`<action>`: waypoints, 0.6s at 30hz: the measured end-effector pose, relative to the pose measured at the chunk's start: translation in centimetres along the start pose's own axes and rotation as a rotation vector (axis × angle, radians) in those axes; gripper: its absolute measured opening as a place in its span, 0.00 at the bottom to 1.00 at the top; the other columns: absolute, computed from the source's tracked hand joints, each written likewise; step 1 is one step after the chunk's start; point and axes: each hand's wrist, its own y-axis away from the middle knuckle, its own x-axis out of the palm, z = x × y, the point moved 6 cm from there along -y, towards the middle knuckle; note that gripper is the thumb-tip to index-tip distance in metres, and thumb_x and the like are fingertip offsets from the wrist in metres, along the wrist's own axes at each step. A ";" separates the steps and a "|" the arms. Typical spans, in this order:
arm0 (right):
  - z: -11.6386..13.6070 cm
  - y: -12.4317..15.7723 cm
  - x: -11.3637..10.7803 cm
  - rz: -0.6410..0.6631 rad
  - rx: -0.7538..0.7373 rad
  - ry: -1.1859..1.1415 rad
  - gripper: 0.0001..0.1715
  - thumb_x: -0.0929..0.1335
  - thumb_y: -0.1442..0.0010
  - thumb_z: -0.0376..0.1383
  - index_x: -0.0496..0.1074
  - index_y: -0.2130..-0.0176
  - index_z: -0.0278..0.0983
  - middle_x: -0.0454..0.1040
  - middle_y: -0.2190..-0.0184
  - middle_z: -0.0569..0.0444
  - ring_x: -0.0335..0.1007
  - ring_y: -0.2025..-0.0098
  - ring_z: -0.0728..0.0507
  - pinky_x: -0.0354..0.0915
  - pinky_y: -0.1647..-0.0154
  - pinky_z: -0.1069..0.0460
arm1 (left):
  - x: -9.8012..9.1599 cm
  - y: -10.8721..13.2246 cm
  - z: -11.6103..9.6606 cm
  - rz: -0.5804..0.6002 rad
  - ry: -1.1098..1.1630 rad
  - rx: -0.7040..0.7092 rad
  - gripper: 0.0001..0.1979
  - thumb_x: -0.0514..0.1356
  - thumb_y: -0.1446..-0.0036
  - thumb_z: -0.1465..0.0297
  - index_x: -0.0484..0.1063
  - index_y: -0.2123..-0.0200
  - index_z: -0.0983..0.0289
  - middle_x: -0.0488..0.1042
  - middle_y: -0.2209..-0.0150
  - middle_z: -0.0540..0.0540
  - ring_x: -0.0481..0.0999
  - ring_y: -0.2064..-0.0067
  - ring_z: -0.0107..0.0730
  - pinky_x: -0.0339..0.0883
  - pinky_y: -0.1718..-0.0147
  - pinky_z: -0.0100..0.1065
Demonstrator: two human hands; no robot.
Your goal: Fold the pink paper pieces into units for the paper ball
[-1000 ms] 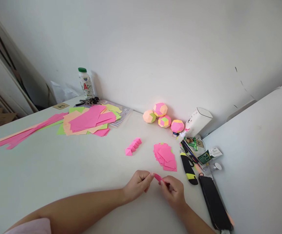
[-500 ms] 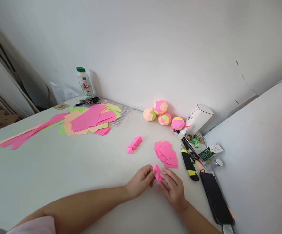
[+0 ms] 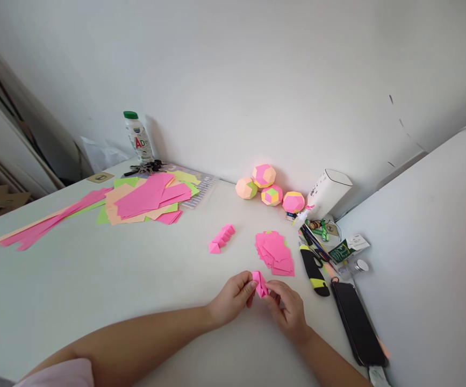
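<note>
Between my hands is a small folded piece of pink paper [image 3: 260, 284], with creases and a flap showing. My left hand [image 3: 233, 299] pinches its left side between thumb and fingers. From the right, the thumb and fingertips of my right hand [image 3: 289, 310] close on its other edge. Just beyond lies a loose pile of pink paper pieces [image 3: 276, 252]. A short row of folded pink paper units [image 3: 222, 238] rests on the table to the left of that pile.
Several faceted paper balls [image 3: 272, 195] sit against the wall. Coloured paper sheets [image 3: 148, 196] and long strips [image 3: 61, 215] spread at left, near a bottle [image 3: 138, 137] and keys [image 3: 146, 167]. On the right are a utility knife [image 3: 314, 271], a phone [image 3: 358, 323] and a white container [image 3: 328, 192].
My right fingers, spread half a second ago, have drawn together onto the right edge of the folded paper. My left hand keeps its pinch in nearly the same place.
</note>
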 end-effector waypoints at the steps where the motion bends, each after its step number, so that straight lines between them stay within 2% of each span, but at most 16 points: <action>1: -0.1 0.1 0.0 0.003 0.003 0.010 0.09 0.63 0.40 0.34 0.69 0.59 0.37 0.75 0.69 0.49 0.68 0.76 0.48 0.67 0.75 0.54 | 0.0 0.0 0.0 0.000 0.001 -0.002 0.20 0.47 0.42 0.52 0.62 0.72 0.63 0.64 0.80 0.47 0.59 0.78 0.25 0.55 0.77 0.28; 7: -0.3 0.3 -0.2 -0.016 0.015 0.044 0.08 0.63 0.40 0.35 0.70 0.60 0.36 0.73 0.77 0.52 0.67 0.78 0.47 0.65 0.76 0.54 | 0.1 0.0 0.1 0.001 0.015 -0.005 0.19 0.49 0.42 0.53 0.61 0.72 0.63 0.64 0.80 0.47 0.60 0.77 0.25 0.55 0.76 0.28; 11: -0.1 0.0 0.0 0.011 0.029 -0.025 0.07 0.65 0.42 0.36 0.70 0.63 0.36 0.74 0.75 0.52 0.67 0.78 0.48 0.66 0.76 0.54 | 0.0 0.0 0.0 -0.016 0.037 -0.029 0.19 0.50 0.43 0.53 0.60 0.73 0.63 0.62 0.81 0.46 0.59 0.78 0.25 0.54 0.77 0.28; 14: -0.8 -0.2 0.3 0.011 0.131 -0.175 0.07 0.65 0.42 0.36 0.72 0.66 0.36 0.74 0.74 0.52 0.67 0.79 0.49 0.67 0.77 0.54 | 0.2 0.1 -0.3 -0.010 0.074 -0.048 0.19 0.52 0.45 0.53 0.60 0.74 0.63 0.62 0.81 0.46 0.60 0.78 0.24 0.54 0.78 0.28; 18: -2.2 0.0 1.5 0.081 0.323 -0.423 0.07 0.67 0.44 0.37 0.72 0.70 0.36 0.74 0.76 0.53 0.68 0.81 0.49 0.67 0.80 0.54 | 0.2 0.2 -0.5 -0.006 0.128 -0.079 0.17 0.55 0.46 0.55 0.65 0.69 0.64 0.64 0.78 0.46 0.61 0.78 0.22 0.55 0.78 0.27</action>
